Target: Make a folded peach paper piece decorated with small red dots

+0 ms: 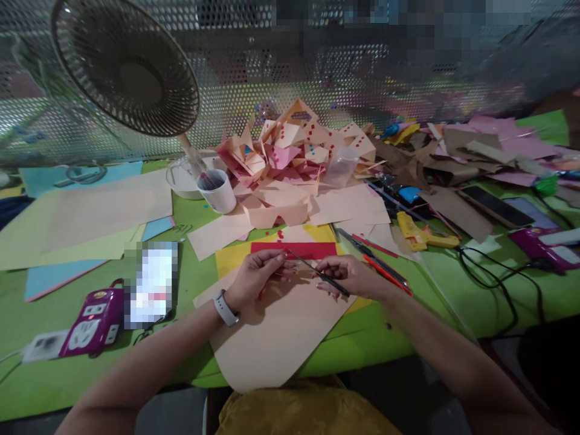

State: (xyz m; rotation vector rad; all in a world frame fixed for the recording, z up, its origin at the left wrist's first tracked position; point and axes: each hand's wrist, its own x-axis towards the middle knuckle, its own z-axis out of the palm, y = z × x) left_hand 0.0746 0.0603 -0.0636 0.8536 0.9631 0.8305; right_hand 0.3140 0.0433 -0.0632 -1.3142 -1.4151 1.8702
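My right hand (347, 277) holds black-handled tweezers (333, 283), their thin metal tips reaching left to my left hand (260, 273). The thumb and index finger of my left hand pinch together at those tips; whatever lies between them is too small to name. A red paper strip (312, 249) lies just beyond both hands on a yellow sheet (231, 261). Beneath my hands is a large peach sheet (276, 344) with a rounded near end. Small red pieces (280, 234) are scattered past the red strip.
A fan (140, 84) and a white cup (217, 192) stand at the back left. Folded peach papers (290, 145) are heaped behind. A yellow glue gun (419, 235) and cutters (385, 272) lie right; a phone (154, 284) and purple power strip (95, 320) lie left.
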